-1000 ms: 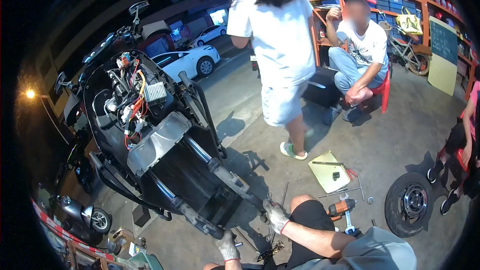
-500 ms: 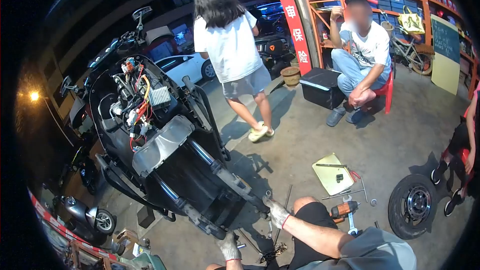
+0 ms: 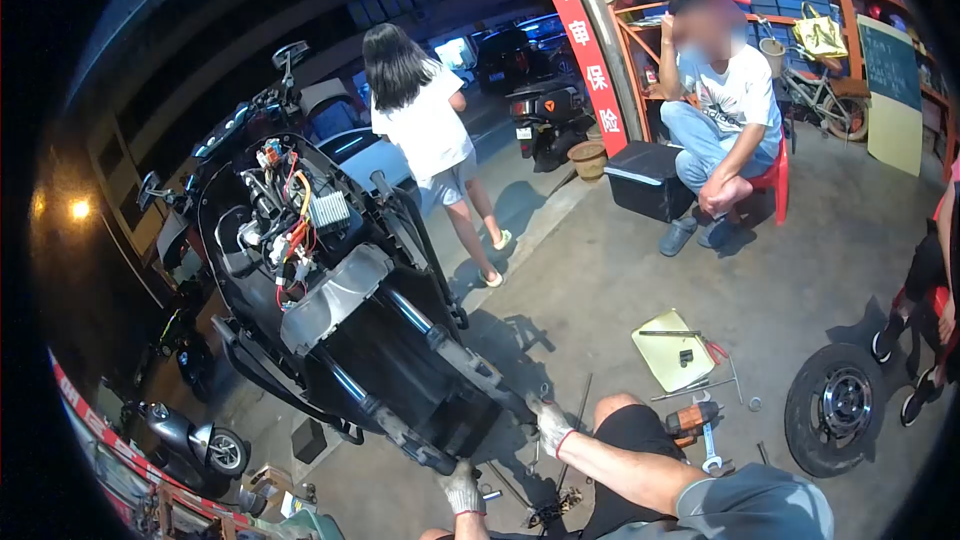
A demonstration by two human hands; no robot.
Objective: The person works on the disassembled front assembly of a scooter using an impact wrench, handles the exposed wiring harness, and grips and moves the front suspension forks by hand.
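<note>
A partly stripped scooter (image 3: 330,300) stands tilted in front of me, its front fork without a wheel and its wiring exposed. My left hand (image 3: 463,492), in a whitish work glove, is closed at the lower end of the left fork leg (image 3: 395,430). On the other side, my gloved right hand (image 3: 551,427) is closed around the lower end of the right fork leg (image 3: 468,362). Both sets of fingers are partly hidden. A wrench-like ring end (image 3: 544,391) shows just beyond my right hand. Under my hands, a chain (image 3: 553,510) and metal rods lie on the floor.
An orange power tool (image 3: 690,420) and a wrench (image 3: 712,448) lie beside my right knee. Beyond them are a yellow tray (image 3: 672,365) with tools and a loose wheel (image 3: 833,410). One person (image 3: 735,110) sits by a black box (image 3: 650,180); another (image 3: 425,130) stands behind the scooter.
The standing person in the white shirt has walked farther away, toward the street. My view has shifted slightly, so the scooter appears farther right. Both hands stay at the fork ends.
</note>
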